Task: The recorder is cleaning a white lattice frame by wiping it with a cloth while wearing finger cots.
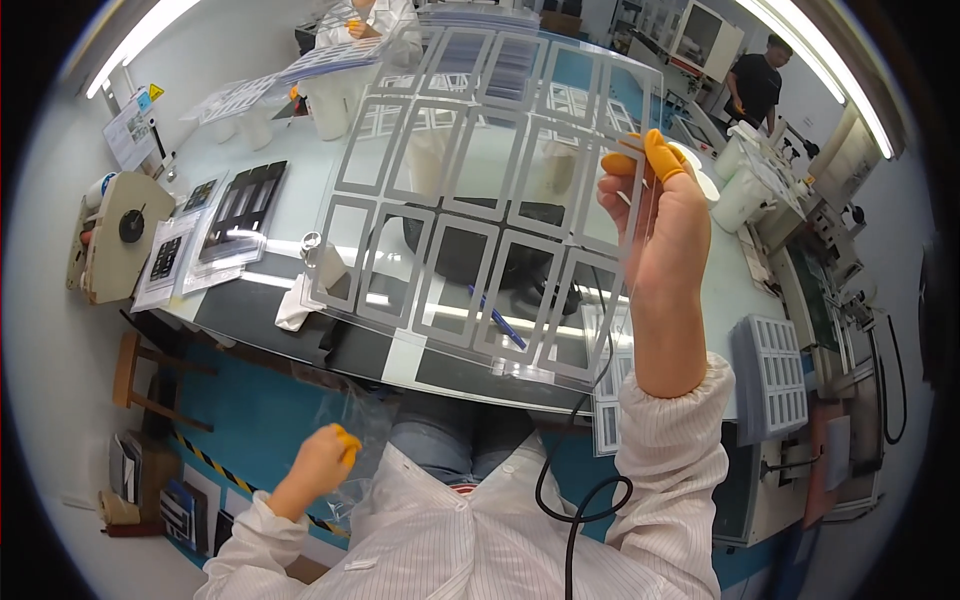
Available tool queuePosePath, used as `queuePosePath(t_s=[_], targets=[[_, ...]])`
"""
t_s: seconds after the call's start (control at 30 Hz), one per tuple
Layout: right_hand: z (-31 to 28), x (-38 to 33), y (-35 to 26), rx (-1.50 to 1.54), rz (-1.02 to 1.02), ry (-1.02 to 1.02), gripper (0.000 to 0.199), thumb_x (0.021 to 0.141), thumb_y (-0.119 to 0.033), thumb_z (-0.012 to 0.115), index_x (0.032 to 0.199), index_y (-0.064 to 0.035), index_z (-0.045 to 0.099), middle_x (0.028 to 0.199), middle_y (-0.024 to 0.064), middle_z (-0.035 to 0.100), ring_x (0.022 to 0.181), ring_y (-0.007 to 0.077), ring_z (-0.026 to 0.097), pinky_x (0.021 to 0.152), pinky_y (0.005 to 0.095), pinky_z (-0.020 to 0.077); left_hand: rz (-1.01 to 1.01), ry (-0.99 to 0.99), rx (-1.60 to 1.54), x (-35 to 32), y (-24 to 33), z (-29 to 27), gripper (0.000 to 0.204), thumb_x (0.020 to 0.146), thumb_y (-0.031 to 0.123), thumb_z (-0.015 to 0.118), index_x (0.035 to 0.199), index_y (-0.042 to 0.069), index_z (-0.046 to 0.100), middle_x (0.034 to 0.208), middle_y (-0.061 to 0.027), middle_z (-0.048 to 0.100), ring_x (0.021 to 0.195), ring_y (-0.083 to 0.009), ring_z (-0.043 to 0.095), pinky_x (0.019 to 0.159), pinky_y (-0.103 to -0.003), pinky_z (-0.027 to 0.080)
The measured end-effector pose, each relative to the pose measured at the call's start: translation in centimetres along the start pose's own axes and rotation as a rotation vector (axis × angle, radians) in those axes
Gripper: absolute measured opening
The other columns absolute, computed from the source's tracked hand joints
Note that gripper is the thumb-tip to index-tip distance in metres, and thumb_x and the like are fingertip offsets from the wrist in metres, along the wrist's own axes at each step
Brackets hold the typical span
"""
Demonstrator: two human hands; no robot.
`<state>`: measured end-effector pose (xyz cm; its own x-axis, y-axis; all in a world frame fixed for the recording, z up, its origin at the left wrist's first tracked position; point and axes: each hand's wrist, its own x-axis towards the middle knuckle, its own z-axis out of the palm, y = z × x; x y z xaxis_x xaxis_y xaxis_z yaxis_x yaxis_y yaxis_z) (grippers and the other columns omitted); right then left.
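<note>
My right hand (668, 215), with orange finger cots on its fingertips, is raised over the table. It grips a large clear plastic sheet (507, 218) by the right edge. Rows of grey rectangular frames are printed on the sheet, which is tilted, and the table shows through it. Low on the left, beside my lap, my left hand (322, 462) has its fingers curled in, also with orange finger cots. Crumpled clear film (368, 425) lies right by those fingers; whether they hold it, I cannot tell.
Behind the sheet are a blue pen (497, 318) and dark equipment on the glass-topped table (225, 300). Black panels (240, 210) lie at left; a stack of printed sheets (770, 380) is at right. A black cable (570, 540) loops near my right arm. Two people work farther off.
</note>
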<state>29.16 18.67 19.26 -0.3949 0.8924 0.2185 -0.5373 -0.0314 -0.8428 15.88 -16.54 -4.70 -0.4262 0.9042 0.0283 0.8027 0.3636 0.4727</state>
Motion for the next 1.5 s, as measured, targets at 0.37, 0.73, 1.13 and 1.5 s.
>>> queuePosePath(t_s=[0.37,0.73,1.13,1.5], targets=[[-3.5,-1.2,-0.7,0.067,0.103,-0.056,0.017,0.09,-0.018,0.048,0.093,-0.0035,0.057,0.07,0.0089,0.061,0.055,0.0134,0.057,0.052,0.0234,0.0485,0.178,0.267,-1.463,11.5,7.8,-12.2,0.03,0.093,0.023,0.045,0.106,-0.002,0.054,0.077,-0.0041,0.055,0.063,-0.0054,0.047,0.055,-0.015,0.037],[-6.1,0.8,-0.7,0.042,0.048,-0.143,0.02,0.09,-0.019,0.048,0.094,-0.0014,0.056,0.068,0.0086,0.059,0.053,0.0117,0.05,0.048,0.0204,0.0396,0.442,0.262,-1.397,11.5,11.9,-12.8,0.025,0.089,0.014,0.053,0.106,-0.004,0.056,0.067,-0.0015,0.055,0.052,-0.0035,0.044,0.048,-0.013,0.036],[2.8,-3.7,-2.7,-1.116,-1.127,-0.359,0.03,0.081,-0.017,0.063,0.103,-0.0011,0.051,0.091,0.0088,0.053,0.088,0.0188,0.049,0.081,0.0334,0.039,0.555,0.96,-0.365,12.6,15.5,-11.0,0.028,0.066,-0.004,0.066,0.093,-0.004,0.06,0.059,-0.0046,0.053,0.043,-0.0118,0.048,0.041,-0.02,0.038],[4.9,-6.6,-2.6,-1.331,-1.183,-0.336,0.018,0.069,-0.005,0.064,0.068,-0.0005,0.046,0.071,0.0126,0.046,0.071,0.0295,0.042,0.065,0.039,0.0357,0.737,1.006,-0.085,13.3,18.5,-7.5,0.026,0.063,0.003,0.069,0.083,-0.006,0.057,0.06,-0.0059,0.046,0.046,-0.0177,0.047,0.042,-0.025,0.04]])
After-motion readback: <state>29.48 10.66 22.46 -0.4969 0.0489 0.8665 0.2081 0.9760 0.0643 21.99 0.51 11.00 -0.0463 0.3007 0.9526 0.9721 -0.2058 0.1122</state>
